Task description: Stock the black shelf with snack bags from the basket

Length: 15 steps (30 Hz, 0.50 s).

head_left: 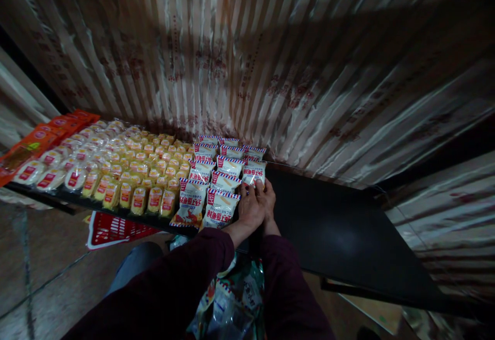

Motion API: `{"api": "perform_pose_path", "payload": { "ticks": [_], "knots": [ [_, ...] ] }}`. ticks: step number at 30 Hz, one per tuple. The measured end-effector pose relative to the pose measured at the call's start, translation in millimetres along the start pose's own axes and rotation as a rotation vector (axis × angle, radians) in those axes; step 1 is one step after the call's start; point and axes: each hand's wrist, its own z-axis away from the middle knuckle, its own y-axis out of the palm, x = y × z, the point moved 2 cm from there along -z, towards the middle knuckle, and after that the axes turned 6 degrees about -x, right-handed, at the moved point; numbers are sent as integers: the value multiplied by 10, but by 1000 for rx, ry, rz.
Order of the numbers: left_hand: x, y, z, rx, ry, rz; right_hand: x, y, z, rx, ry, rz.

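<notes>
- In the head view, a white packet (253,170) lay on the black shelf (340,226), near the middle of its length, in the rightmost column of matching packets.
- The left hand (251,208) and right hand (267,198) met over the shelf, fingers at that packet's near edge, probably to square it with its column; I cannot tell whether either was clamped on it.
- The other white packets (220,208) overlapped in columns towards the shelf's back, apparently to save room and keep their printed fronts visible.
- Yellow cakes (139,201), round white cakes (50,179) and orange packets (58,123) filled the shelf's left part, seemingly grouped by kind.
- A red basket (116,226) sat below the shelf's front edge, towards its left.
- Green-and-clear packaging (232,304) was below the shelf's front, perhaps kept within easy reach.
</notes>
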Motion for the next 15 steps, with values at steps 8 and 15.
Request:
{"api": "perform_pose_path", "payload": {
  "ticks": [8,15],
  "knots": [
    [34,56,-42,1,1,23,-24,-37,-89,-77,-270,433],
    [27,52,-17,-6,65,24,-36,-15,-91,-2,-306,378]
  ]
}}
